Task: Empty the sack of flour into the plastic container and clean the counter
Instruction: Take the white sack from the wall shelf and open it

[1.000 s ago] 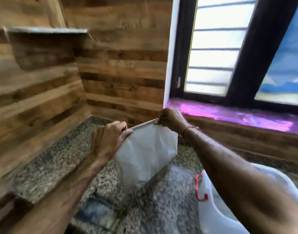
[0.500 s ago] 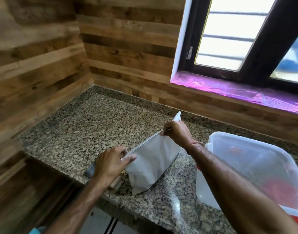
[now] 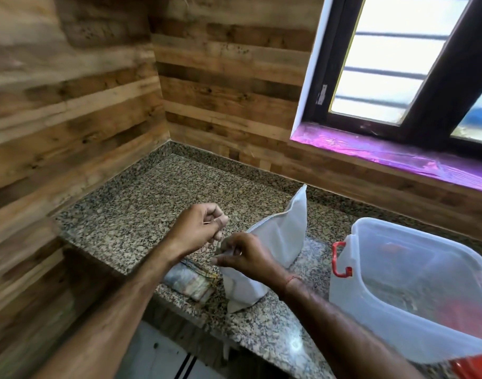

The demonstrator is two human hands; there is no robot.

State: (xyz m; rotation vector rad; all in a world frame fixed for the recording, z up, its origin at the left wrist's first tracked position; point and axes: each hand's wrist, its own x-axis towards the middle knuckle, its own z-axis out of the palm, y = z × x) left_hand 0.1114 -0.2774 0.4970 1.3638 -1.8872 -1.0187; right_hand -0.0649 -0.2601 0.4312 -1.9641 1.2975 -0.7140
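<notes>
The sack of flour [image 3: 278, 242] is stood on the bench [image 3: 130, 214], long axis running away toward the wall, its near top corner pinched by the right hand [image 3: 245, 255], the left hand [image 3: 198, 228] curled just beside, the plastic container [image 3: 414, 285] to the right.

No legible text, brand, number or sign appears in this view. The white sack [image 3: 275, 242] carries a plain, unprinted face. The small label on the window frame [image 3: 322, 94], well beyond both hands, is too small and blurred to read. The folded printed cloth [image 3: 189, 281] on the bench [image 3: 141, 203], just below the left hand [image 3: 197, 228], shows only smeared colours.
</notes>
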